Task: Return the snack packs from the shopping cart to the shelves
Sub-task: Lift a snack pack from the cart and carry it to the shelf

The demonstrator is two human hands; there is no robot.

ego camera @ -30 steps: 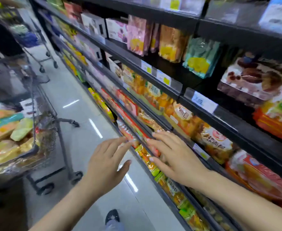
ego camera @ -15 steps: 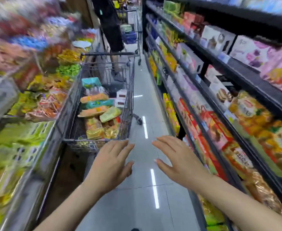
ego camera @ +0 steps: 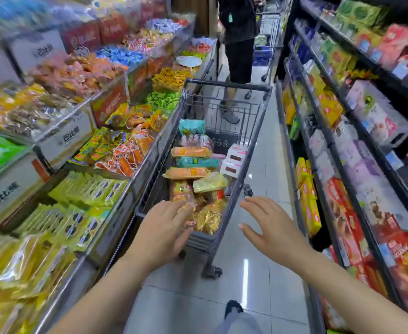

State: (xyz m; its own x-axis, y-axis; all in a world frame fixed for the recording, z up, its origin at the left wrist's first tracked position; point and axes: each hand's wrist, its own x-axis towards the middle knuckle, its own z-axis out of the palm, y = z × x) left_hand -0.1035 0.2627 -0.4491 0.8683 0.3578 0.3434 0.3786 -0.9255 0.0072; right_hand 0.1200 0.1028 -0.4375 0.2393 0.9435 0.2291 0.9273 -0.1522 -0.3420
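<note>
A grey wire shopping cart (ego camera: 253, 150) stands in the aisle straight ahead, filled with snack packs (ego camera: 191, 173): orange, teal and yellow bags, plus white boxes (ego camera: 233, 160) at its right side. My left hand (ego camera: 162, 230) reaches over the cart's near end with fingers spread, just above a golden bag (ego camera: 209, 216), holding nothing. My right hand (ego camera: 268, 227) hovers open beside the cart's right rim, also holding nothing. The dark shelves (ego camera: 357, 150) on the right carry boxed and bagged snacks.
Open bins of loose wrapped sweets and snack bags (ego camera: 82, 150) line the left side, close against the cart. A person in dark clothes (ego camera: 239, 44) stands beyond the cart with a second cart (ego camera: 268, 37). Tiled floor (ego camera: 265, 165) runs between cart and right shelves.
The view has swung left from the right shelves to the cart. Both hands have come away from the shelf and now reach toward the cart, the left one over its near end.
</note>
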